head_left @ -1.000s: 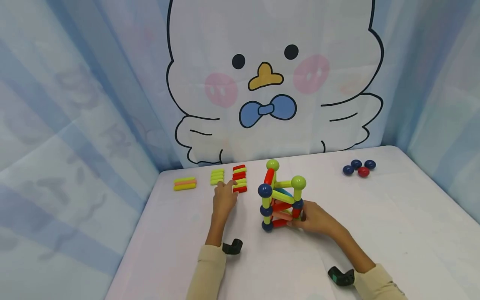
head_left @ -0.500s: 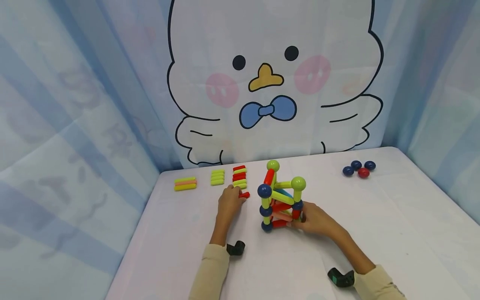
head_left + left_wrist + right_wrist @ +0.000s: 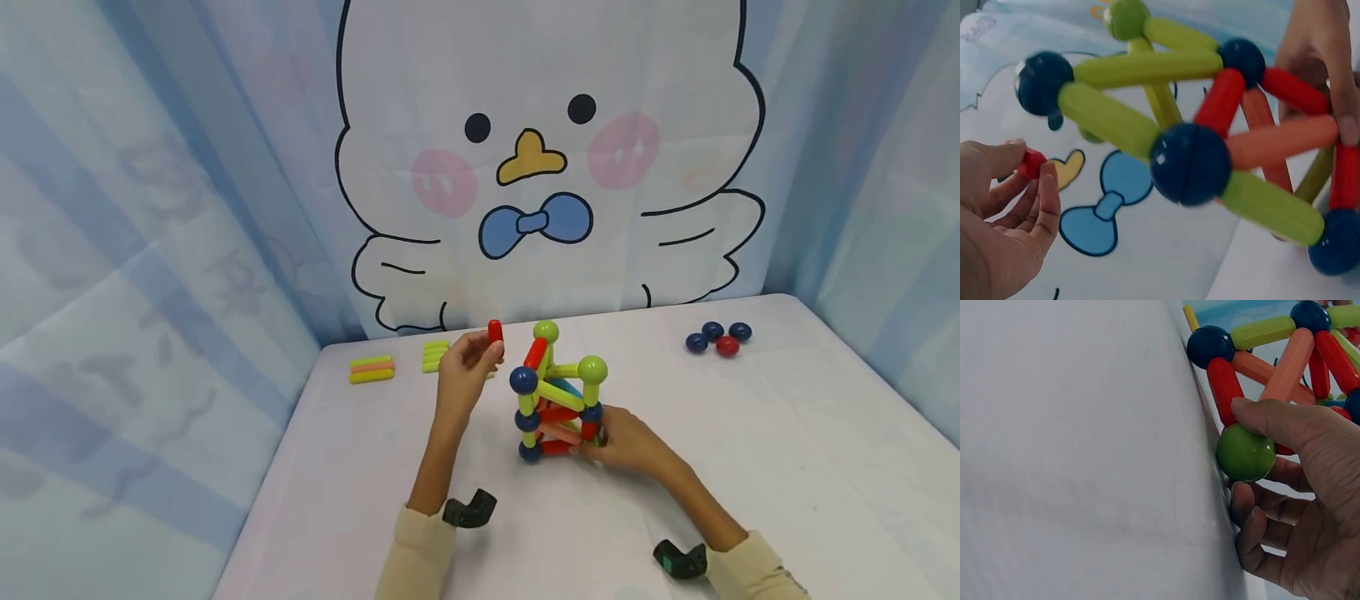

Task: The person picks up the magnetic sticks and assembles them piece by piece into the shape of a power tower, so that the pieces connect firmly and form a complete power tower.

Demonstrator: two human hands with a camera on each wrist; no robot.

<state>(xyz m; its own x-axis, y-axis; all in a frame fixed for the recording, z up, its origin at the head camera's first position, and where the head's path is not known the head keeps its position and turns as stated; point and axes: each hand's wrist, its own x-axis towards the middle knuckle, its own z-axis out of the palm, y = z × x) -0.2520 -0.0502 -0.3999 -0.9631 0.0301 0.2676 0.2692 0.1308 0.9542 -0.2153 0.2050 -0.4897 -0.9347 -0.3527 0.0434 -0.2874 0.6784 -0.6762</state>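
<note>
My left hand [image 3: 463, 373] pinches a short red stick [image 3: 495, 332] between thumb and fingers, raised above the table and nearly upright. In the left wrist view the red stick [image 3: 1034, 164] shows end-on. To its right stands a tower of building sticks and balls [image 3: 561, 414], in green, red, orange and blue, with balls at the joints. My right hand [image 3: 633, 442] grips the tower's lower right corner. In the right wrist view, the thumb lies at a red stick [image 3: 1225, 387] right above a green ball [image 3: 1246, 453], with fingers curled close beneath that ball.
Yellow and orange sticks [image 3: 372, 370] lie at the table's far left. Several light green sticks [image 3: 433, 357] sit beside them, partly behind my left hand, which hides most of another stick row. Blue balls [image 3: 712, 330] and a red ball [image 3: 727, 347] rest at the back right, before a printed curtain [image 3: 675, 258].
My left hand took a red stick from the near end of the stick row, drew it nearer, then lifted it and turned it upright. The right hand and tower have barely moved.
</note>
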